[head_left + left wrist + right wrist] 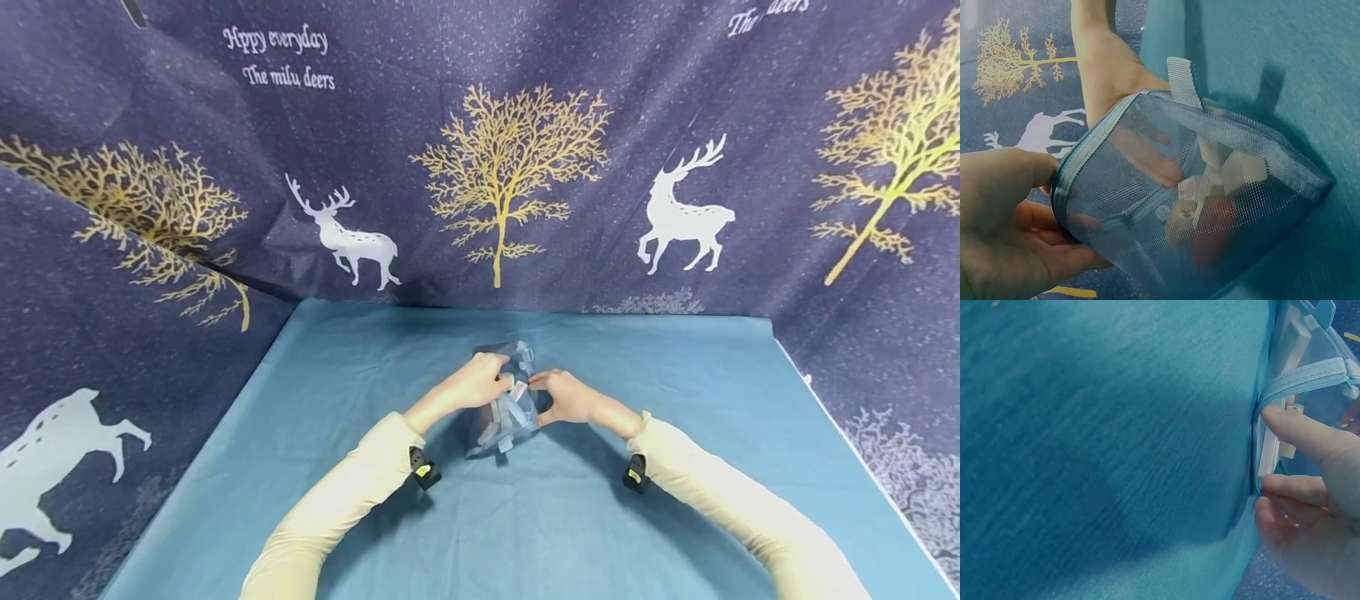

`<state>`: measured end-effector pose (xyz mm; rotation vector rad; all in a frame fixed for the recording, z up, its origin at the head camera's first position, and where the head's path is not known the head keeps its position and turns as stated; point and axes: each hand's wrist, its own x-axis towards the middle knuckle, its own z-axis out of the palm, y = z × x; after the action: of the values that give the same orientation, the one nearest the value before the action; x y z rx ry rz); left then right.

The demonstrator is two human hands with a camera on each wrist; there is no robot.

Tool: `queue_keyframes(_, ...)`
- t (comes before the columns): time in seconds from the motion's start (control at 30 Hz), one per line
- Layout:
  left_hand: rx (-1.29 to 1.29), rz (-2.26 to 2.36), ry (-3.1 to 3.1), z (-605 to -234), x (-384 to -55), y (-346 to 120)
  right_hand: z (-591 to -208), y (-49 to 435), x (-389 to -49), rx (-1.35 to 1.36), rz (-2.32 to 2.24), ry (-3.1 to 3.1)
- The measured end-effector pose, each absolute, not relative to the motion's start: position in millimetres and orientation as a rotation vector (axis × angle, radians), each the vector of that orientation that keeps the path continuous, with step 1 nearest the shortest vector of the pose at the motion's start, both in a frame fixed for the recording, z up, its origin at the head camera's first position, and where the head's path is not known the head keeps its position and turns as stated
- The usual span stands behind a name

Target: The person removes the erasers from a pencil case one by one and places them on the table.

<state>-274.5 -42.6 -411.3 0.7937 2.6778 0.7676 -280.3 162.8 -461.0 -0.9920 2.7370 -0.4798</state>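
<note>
A blue see-through mesh zipper pouch (483, 429) lies between the two hands in the head view. Through its mesh in the left wrist view I see several pale blocks (1244, 172) and a red piece (1213, 231). My left hand (480, 379) grips the pouch's zippered edge, thumb on one side and fingers on the other. On the right side, my right hand (566, 398) holds the zippered rim between thumb and fingers. A flat white piece (1268, 450) shows inside by that rim in the right wrist view.
The pouch is on a table covered with a blue cloth (360, 358). A dark blue curtain (442, 50) with printed deer and trees hangs behind and at the sides. Each wrist wears a small black camera (425, 471).
</note>
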Motion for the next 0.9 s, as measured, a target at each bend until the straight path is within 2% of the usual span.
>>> queue_keyframes(0.43,0.839,0.778,2.695,-411.6,-273.6,-38.8,-458.7,155.4,-283.2,-0.971,-0.599,2.729)
queue_keyframes(0.9,0.877,0.808,2.656,-417.9,-275.2,-40.7,-464.0,150.3,-288.0,-1.067,-0.611,2.739)
